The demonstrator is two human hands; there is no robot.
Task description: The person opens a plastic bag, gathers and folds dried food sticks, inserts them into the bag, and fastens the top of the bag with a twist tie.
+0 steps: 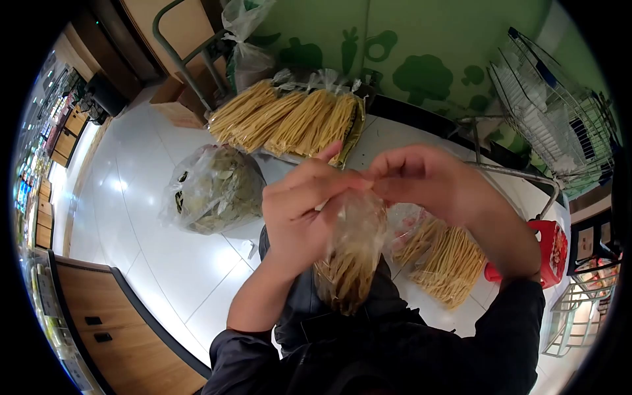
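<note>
In front of my lap hangs a clear plastic bag (352,263) of dried yellow-brown strips, its neck uppermost. My left hand (299,210) is closed round the upper part of the bag from the left, its index finger pointing up. At the gathered top, the fingers of my right hand (418,178) are curled and pinched on the plastic. The fingertips of both hands meet there, so how the neck is closed is hidden. On the floor beside my right forearm lie more bags of long dried sticks (451,266).
Several bags of dried sticks (289,122) lie in a row on a flat trolley with a metal handle (161,36). A large bag of dried leaves (217,187) sits at left. A wire cart (546,112), red container (553,250) and wooden cabinet (125,322) stand around.
</note>
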